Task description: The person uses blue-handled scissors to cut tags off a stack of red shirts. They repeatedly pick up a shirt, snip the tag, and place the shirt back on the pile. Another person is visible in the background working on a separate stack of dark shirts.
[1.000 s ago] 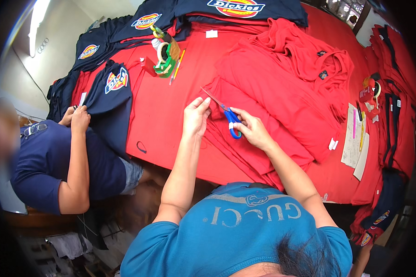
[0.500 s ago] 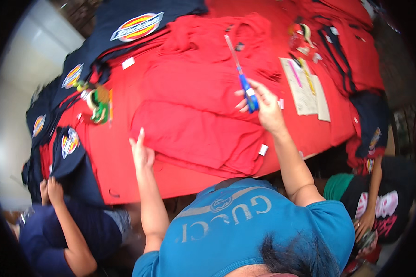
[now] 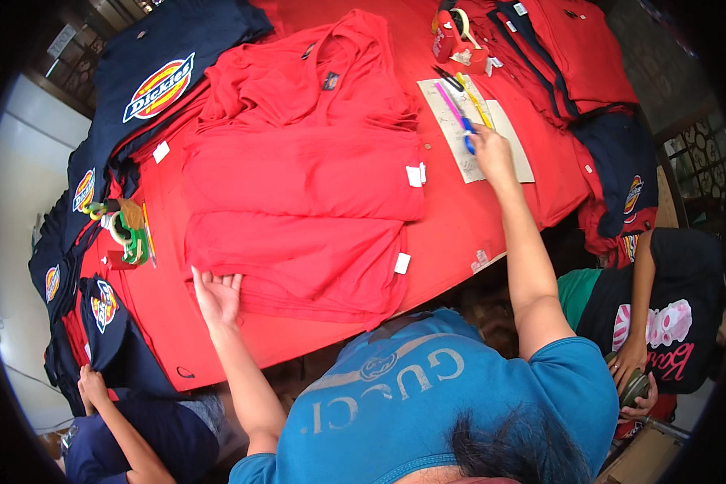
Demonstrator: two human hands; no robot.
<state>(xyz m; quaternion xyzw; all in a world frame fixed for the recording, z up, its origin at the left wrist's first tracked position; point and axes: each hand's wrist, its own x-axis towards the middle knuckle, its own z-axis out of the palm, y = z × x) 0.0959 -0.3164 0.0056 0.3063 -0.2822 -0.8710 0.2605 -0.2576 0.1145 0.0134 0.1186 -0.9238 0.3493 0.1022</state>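
Observation:
My right hand is over the card sheet, its fingers closed on the handle of blue-handled scissors. Beneath them lies the card sheet, with a pink pen and a yellow pencil-like stick on it. Palm up and fingers apart, my left hand stays at the near left edge of the red garments, holding nothing. These garments lie in layered folds, with white labels along their right side.
A red tape dispenser stands beyond the card. On the left is a green tape dispenser. Navy printed shirts and folded red garments line the table. One person sits left, another right.
My right hand has carried the scissors right, from above the red garments to the card sheet. My left hand has turned more palm up. The whole view has shifted.

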